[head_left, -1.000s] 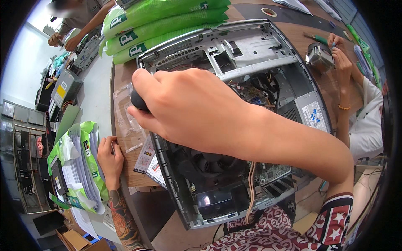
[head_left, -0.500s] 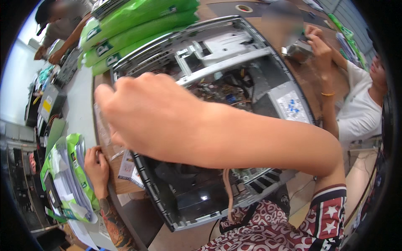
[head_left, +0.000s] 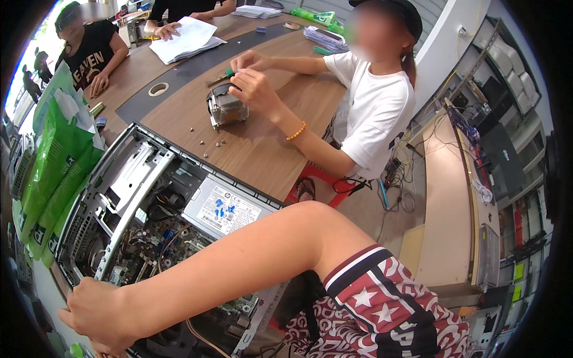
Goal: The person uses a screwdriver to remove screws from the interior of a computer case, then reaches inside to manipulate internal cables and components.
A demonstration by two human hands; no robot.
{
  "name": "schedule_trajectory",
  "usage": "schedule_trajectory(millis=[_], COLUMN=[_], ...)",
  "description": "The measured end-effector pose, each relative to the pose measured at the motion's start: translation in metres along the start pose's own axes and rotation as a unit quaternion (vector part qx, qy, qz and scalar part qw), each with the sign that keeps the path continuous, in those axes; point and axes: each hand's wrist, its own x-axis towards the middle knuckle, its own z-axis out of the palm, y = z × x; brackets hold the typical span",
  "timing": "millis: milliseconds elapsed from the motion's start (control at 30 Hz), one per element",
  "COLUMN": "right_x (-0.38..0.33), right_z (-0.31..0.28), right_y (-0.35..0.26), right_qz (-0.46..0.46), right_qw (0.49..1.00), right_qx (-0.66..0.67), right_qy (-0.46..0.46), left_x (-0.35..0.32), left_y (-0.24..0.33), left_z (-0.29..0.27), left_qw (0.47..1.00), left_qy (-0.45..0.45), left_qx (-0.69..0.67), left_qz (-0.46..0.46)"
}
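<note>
My right arm reaches from the lower right across an opened desktop computer case (head_left: 102, 260). My right hand (head_left: 104, 316) is closed with curled fingers at the near left side of the case. Whatever it grips, if anything, is hidden behind the fingers. Inside the case are a silver power supply (head_left: 222, 209) with a white label and blue marks, a circuit board (head_left: 156, 253) partly covered by my forearm, and a metal drive bracket (head_left: 132, 179). A thin brownish cable (head_left: 206, 340) runs below my forearm. My left hand is out of view.
Across the table, a person in a white shirt (head_left: 376, 98) works over a heat sink with fan (head_left: 227, 109). Loose screws (head_left: 218, 143) and a tape roll (head_left: 158, 89) lie nearby. Green plastic packages (head_left: 57, 173) stand left of the case; other people hold papers (head_left: 185, 39) farther back.
The view has swung right, bringing more of the table and the co-worker in. My right hand now appears lower left, still closed. My left hand, earlier beside the table edge, has left the view.
</note>
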Motion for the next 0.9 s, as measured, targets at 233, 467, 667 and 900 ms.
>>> schedule_trajectory(millis=[233, 467, 667, 900], right_x=[0.008, 0.004, 0.003, 0.001], right_z=[0.018, 0.014, 0.01, 0.013], right_y=[0.009, 0.011, 0.011, 0.013], right_qz=[-0.035, -0.041, -0.025, -0.022], right_qw=[0.998, 0.997, 0.998, 0.997], right_qx=[-0.007, -0.016, -0.009, -0.018], right_qy=[0.049, 0.063, 0.052, 0.068], left_x=[0.002, 0.002, 0.002, 0.004], left_y=[0.01, 0.015, 0.008, 0.008], left_z=[-0.006, -0.007, -0.003, -0.002], left_qw=[1.0, 1.0, 1.0, 0.999], left_qy=[0.008, 0.009, 0.018, 0.029], left_qx=[-0.008, -0.012, -0.009, -0.021], left_qz=[-0.002, -0.002, 0.006, 0.025])
